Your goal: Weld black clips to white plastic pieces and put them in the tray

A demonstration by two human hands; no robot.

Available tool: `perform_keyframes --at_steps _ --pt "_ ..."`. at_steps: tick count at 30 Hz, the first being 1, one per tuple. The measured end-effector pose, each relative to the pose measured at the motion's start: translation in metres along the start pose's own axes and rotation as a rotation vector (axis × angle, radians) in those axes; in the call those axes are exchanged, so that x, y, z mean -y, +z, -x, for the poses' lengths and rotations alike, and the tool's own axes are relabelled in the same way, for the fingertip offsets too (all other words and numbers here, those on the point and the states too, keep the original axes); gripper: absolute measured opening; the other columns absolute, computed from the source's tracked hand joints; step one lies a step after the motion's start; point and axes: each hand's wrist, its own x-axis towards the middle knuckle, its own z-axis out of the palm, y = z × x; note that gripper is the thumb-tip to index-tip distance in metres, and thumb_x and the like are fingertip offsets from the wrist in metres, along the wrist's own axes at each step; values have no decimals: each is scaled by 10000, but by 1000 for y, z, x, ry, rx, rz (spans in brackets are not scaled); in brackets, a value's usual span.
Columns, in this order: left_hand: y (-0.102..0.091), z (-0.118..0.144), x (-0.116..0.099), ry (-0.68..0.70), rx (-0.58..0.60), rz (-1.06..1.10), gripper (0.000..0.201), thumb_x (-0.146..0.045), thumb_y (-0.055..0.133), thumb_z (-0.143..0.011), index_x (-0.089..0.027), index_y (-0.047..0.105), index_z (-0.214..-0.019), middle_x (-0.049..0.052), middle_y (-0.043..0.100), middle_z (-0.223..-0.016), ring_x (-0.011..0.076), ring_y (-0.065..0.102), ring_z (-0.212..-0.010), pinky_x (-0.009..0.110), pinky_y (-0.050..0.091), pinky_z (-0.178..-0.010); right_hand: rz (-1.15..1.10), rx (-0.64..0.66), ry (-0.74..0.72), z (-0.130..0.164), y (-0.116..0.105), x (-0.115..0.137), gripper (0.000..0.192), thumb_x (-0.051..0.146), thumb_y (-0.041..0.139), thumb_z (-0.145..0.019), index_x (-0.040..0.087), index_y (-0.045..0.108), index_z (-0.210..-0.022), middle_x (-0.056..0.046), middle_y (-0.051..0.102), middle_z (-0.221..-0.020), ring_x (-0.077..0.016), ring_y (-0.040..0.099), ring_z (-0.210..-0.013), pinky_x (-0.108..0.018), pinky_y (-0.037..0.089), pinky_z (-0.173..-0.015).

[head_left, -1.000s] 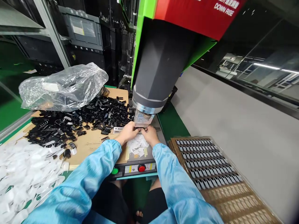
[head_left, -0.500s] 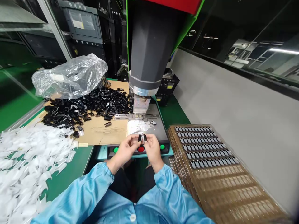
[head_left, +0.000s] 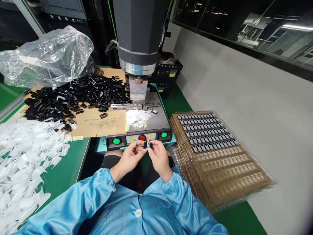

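Between my thumb and fingers, my left hand [head_left: 131, 159] pinches a small black plastic part [head_left: 145, 145]. Another small black plastic part [head_left: 150, 144] is pinched in my right hand [head_left: 158, 158]. The two parts are held close side by side, with something pale between them; whether they touch I cannot tell. Both hands are in front of the machine's base, just below its red button [head_left: 142, 138]. Behind them on the base lies a small pile of white plastic pieces [head_left: 138, 118], under the press head [head_left: 138, 88].
A heap of black parts [head_left: 73, 94] and a clear plastic bag [head_left: 49, 58] lie on cardboard at the left. White pieces [head_left: 26, 153] cover the near left table. Stacked brown trays [head_left: 215, 160] stand at the right, the top one partly filled. Green buttons [head_left: 116, 141] flank the red one.
The camera view has tilted down and shifted, so the machine and heaps appear higher and further left. My hands have drawn back from the base towards my body, the black parts closer together.
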Motion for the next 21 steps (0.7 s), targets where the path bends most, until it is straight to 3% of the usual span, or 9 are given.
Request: perform_keyframes --at_steps 6,10,15,21 --pt "2 5 -2 -17 25 2 425 -441 863 -843 -211 684 -1152 -28 641 -760 121 613 -722 255 517 -717 15 -8 -11 6 -1 4 305 365 762 -916 257 619 -1163 -77 727 -1183 -228 717 -1177 -418 596 -1069" --pt "2 4 -9 -55 41 76 416 -426 898 -816 -205 669 -1085 -15 684 -821 114 654 -720 251 559 -717 0 -29 17 11 -4 10 371 407 715 -963 267 582 -1280 -89 742 -1223 -235 729 -1145 -438 620 -1018" --pt "1 4 -17 -224 131 296 450 -447 856 -867 -207 664 -1196 62 761 -1064 182 765 -882 321 638 -809 28 -27 60 14 -12 18 364 425 559 -1046 256 627 -1361 -101 732 -1288 -220 724 -1047 -381 626 -884" --pt "2 4 -21 -280 169 323 397 -433 787 -929 -196 688 -1232 90 779 -1038 254 788 -986 391 662 -878 -119 -6 105 14 -8 18 375 391 589 -1006 283 630 -1363 -77 708 -1309 -225 695 -1113 -358 614 -896"
